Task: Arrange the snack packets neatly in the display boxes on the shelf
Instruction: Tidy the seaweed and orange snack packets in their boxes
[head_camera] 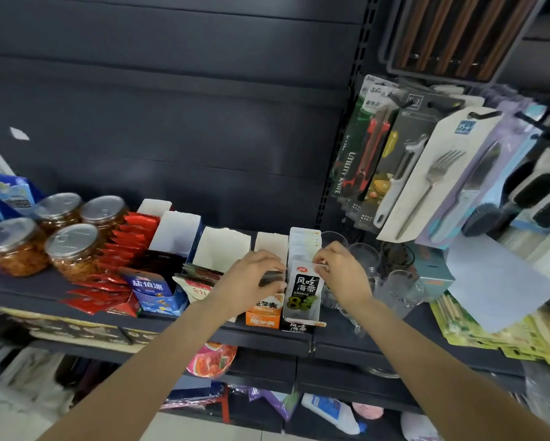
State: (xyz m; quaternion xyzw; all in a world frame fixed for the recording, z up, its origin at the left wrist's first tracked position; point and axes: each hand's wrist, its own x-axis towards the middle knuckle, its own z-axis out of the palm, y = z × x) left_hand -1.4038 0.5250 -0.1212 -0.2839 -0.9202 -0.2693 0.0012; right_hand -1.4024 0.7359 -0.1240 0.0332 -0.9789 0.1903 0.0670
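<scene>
1. A dark, matte metal shelf (28,291) runs across the view, backed by slatted dark panels; a lower shelf with blurred goods lies beneath.
2. At far left on the shelf stand four clear round jars (71,249) with silvery pull-tab lids and orange-brown contents.
3. Just beside them, glossy red packets (121,249) are stacked in a slanting row, some spilling flat toward the shelf edge.
4. Next comes a blue cardboard display box (159,294) with white lettering, its plain white flap upright behind.
5. A white-fronted box (197,289) follows, holding dark, flat packets leaning backward.
6. The left hand (251,281) reaches over the orange box (264,315), fingers curled round a small bundle of dark packets (272,277) inside it.
7. Touching the orange box on its right is the white kelp box (302,323), black along its base. White snack packets (305,288) stand upright in it in a tight row, the front one printed with black characters and a green "8".
8. The right hand (340,272) pinches the top edge of the front white packet between thumb and fingertips.
9. Beside that, clear drinking glasses (394,281) cluster on the shelf.
10. At right, carded utensils hang on pegs: a utility knife (365,154), a peeler, a metal fork (426,189), brushes further out.
</scene>
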